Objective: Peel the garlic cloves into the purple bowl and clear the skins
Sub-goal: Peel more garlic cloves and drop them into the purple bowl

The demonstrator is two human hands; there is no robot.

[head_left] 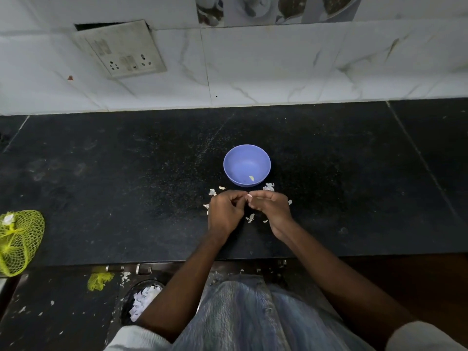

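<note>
Both hands' fingers (241, 196) pinch one garlic clove (249, 196) — one peeled clove (251, 178) in purple bowl (247, 165); skins (250, 218) litter desk (126, 186).

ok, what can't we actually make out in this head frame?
- Garlic clove: only a tip shows between the left hand and right hand; fingers hide how far it is peeled.
- Purple bowl: one pale piece, too small to identify.
- Yellow net bag: cut by left edge.
</note>
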